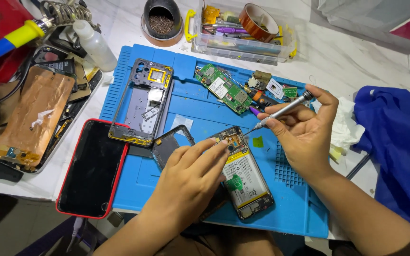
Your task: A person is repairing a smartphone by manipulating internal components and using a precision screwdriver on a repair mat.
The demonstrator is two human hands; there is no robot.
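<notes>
The right hand (304, 137) has its thumb and fingers closed around a slim metal screwdriver (283, 110), the index finger curled over the cap at the top end. The tool slants down to the left, and its tip sits at the top edge of an opened phone (243, 173), beside the fingertips of the other hand. The left hand (191, 182) lies palm down with its fingers stretched forward and loosely spread; the fingertips press on the upper end of the phone and grasp nothing. The wrist and forearm cover the phone's lower left side. The right forearm comes in from the lower right corner.

The phone lies with its back off, battery showing, slanted on a blue work mat (290, 208) near the mat's front edge. Just left of the left hand's fingers lies a dark back cover (167, 144). Further left a phone frame (143, 102) rests on the mat, and a red-cased phone (93, 168) lies face up half off the mat's left edge. Behind the screwdriver is a green circuit board (224, 88). A clear plastic box (240, 31) of small tools stands at the far side, and a blue cloth (397, 142) is on the right.
</notes>
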